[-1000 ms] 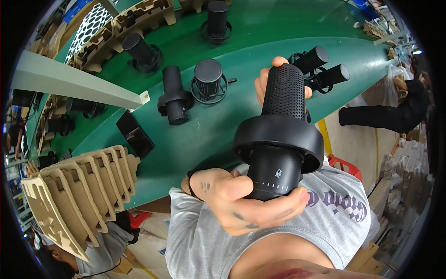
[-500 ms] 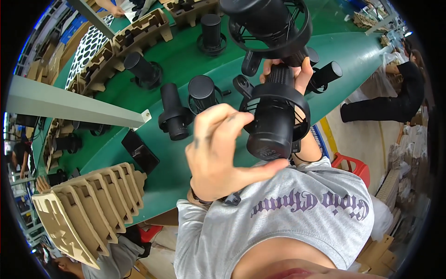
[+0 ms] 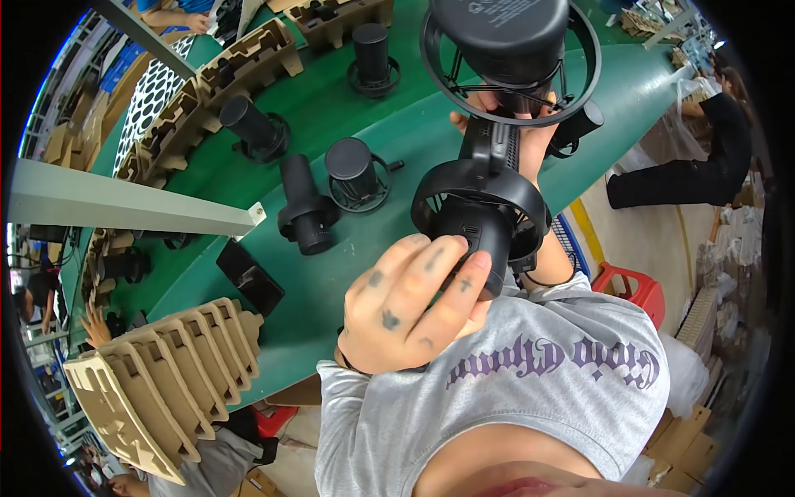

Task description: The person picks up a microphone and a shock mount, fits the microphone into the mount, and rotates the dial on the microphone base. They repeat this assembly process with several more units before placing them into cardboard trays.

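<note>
Two black microphones with ring-shaped shock mounts are in front of me, one above the other. My right hand (image 3: pixel 537 142) is closed around their narrow parts where they meet; much of it is hidden behind them. The upper microphone (image 3: pixel 509 37) has its broad, round end toward me. My left hand (image 3: pixel 410 308) wraps its fingers around the near end of the lower microphone (image 3: pixel 465 217), whose side shows a small port. On the green table to the left, a microphone (image 3: pixel 306 203) and another microphone (image 3: pixel 354 172) stand closest to my left hand.
More microphones (image 3: pixel 370 62) stand farther back, before brown pulp trays (image 3: pixel 248 62). A pale metal post (image 3: pixel 141 192) crosses at left, with a dark phone-like slab (image 3: pixel 250 275) and stacked pulp trays (image 3: pixel 157 377) nearby. A red stool (image 3: pixel 629 291) and a co-worker (image 3: pixel 704 166) are at right.
My left hand has gone from spread fingers beside the lower microphone to a grip on its near end. The lower microphone has turned, showing its port side; the upper one has shifted right.
</note>
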`<control>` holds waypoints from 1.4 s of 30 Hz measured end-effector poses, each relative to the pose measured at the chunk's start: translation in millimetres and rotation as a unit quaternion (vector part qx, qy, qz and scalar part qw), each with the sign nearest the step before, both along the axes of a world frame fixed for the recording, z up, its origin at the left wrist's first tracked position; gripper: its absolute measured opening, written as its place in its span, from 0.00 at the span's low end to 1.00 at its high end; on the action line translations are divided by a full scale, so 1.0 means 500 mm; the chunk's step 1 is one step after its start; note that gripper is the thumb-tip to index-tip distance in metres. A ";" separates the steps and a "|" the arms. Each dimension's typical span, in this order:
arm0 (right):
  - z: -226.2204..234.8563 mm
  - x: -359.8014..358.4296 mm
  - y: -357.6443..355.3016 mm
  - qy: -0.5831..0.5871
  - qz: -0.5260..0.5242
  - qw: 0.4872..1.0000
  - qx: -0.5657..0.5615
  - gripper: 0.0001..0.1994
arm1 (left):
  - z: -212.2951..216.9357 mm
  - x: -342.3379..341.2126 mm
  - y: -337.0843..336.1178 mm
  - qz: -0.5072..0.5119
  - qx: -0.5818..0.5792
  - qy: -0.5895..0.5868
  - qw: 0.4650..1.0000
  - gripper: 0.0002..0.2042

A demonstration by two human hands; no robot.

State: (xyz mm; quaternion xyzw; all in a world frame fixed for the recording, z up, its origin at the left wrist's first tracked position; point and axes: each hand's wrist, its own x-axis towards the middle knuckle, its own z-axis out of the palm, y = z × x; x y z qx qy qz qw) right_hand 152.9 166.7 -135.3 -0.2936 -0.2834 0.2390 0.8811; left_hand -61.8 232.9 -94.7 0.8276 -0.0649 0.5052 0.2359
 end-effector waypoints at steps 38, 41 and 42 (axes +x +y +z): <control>-0.017 -0.130 0.044 0.153 0.223 0.963 -0.004 0.34 | 0.010 -0.033 0.000 -0.173 0.103 -0.119 0.972 0.04; -0.025 -0.130 0.051 0.199 0.253 0.947 0.023 0.37 | 0.012 -0.028 0.002 -0.203 0.108 -0.127 0.965 0.04; -0.026 -0.127 0.054 0.212 0.278 0.936 0.042 0.37 | 0.014 -0.028 0.003 -0.213 0.107 -0.126 0.963 0.04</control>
